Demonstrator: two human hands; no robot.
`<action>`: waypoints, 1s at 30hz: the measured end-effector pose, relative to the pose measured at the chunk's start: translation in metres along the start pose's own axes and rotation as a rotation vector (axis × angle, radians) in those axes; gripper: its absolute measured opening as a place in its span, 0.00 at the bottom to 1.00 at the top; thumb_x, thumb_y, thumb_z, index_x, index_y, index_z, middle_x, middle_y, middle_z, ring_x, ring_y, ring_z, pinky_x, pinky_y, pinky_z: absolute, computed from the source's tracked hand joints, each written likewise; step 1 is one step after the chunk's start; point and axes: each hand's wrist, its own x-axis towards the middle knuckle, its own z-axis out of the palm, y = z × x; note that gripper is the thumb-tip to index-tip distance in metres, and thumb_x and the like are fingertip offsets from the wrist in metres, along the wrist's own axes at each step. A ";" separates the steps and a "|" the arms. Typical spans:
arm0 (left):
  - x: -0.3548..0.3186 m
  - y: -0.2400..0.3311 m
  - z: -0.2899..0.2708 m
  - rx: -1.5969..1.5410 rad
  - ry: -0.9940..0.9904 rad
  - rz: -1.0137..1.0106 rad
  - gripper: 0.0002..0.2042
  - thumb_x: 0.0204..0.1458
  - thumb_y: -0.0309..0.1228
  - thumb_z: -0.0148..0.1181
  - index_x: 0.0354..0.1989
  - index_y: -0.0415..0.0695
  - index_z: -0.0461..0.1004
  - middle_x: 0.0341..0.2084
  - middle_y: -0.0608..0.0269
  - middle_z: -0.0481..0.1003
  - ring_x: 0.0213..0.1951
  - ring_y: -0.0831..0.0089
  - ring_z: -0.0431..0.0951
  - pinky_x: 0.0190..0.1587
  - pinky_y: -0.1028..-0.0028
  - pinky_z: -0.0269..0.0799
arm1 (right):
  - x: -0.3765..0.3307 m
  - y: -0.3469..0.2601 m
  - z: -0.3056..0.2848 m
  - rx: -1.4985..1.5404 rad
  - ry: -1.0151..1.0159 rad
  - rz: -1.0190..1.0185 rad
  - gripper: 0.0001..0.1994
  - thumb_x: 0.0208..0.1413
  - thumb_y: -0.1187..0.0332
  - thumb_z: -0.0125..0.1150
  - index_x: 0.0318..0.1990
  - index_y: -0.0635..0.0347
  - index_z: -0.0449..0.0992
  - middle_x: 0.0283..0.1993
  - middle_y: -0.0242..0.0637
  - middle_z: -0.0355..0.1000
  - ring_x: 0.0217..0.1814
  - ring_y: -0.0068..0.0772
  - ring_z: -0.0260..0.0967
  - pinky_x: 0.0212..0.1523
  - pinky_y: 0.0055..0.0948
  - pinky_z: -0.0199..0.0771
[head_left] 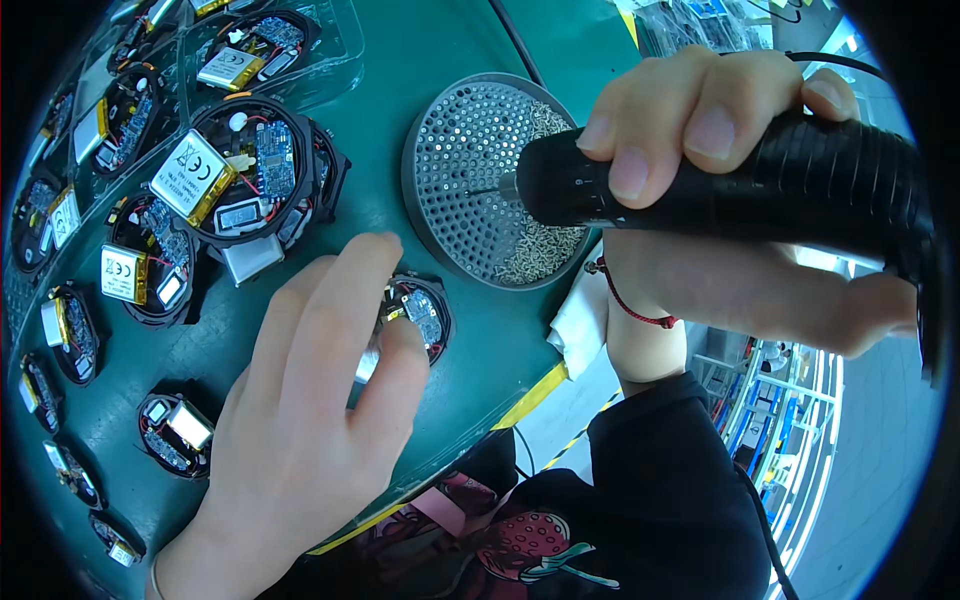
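My right hand (715,115) is wrapped round a black electric screwdriver (745,200), held nearly level. Its thin bit points left over a round grey screw tray (450,130) full of small holes. Loose tiny screws (545,252) are heaped along the tray's right side. Whether a screw sits on the bit is too small to tell. Just left of and below the tray, my left hand (300,400) steadies a round device with a blue circuit board (430,312) on the table, thumb and fingers bent at it. The fingers hide much of this device.
A stack of similar round devices (275,165) with silver batteries stands at the left. Clear plastic trays (345,60) hold several more at the upper left. Others line the green mat's (380,130) left edge. A white cloth (580,325) lies by the tray, near the yellow-taped edge (530,400).
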 end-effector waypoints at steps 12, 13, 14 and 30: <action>-0.002 -0.004 0.000 0.012 0.074 0.027 0.18 0.35 0.23 0.70 0.37 0.36 0.73 0.53 0.42 0.65 0.48 0.52 0.73 0.44 0.65 0.75 | -0.003 -0.019 0.032 0.169 0.101 -0.015 0.32 0.50 0.43 0.62 0.45 0.64 0.59 0.30 0.36 0.67 0.20 0.28 0.68 0.18 0.26 0.71; -0.002 -0.005 -0.001 0.015 0.072 0.021 0.18 0.35 0.23 0.70 0.37 0.36 0.73 0.53 0.42 0.65 0.48 0.52 0.73 0.44 0.65 0.75 | -0.001 -0.016 0.042 0.161 0.117 -0.030 0.33 0.51 0.42 0.61 0.45 0.65 0.58 0.30 0.36 0.66 0.20 0.28 0.68 0.16 0.25 0.71; -0.002 -0.005 -0.001 0.018 0.075 0.023 0.18 0.35 0.23 0.70 0.37 0.36 0.73 0.53 0.42 0.65 0.48 0.53 0.73 0.44 0.65 0.75 | -0.002 -0.009 0.043 0.170 0.094 -0.104 0.35 0.52 0.42 0.60 0.47 0.67 0.57 0.32 0.38 0.67 0.20 0.29 0.68 0.14 0.23 0.71; -0.002 -0.004 0.003 0.024 0.109 0.064 0.18 0.32 0.19 0.69 0.36 0.37 0.75 0.51 0.44 0.64 0.49 0.55 0.71 0.44 0.66 0.74 | -0.003 -0.009 0.049 0.204 0.058 -0.118 0.37 0.51 0.43 0.62 0.51 0.70 0.56 0.33 0.41 0.67 0.19 0.31 0.68 0.15 0.26 0.74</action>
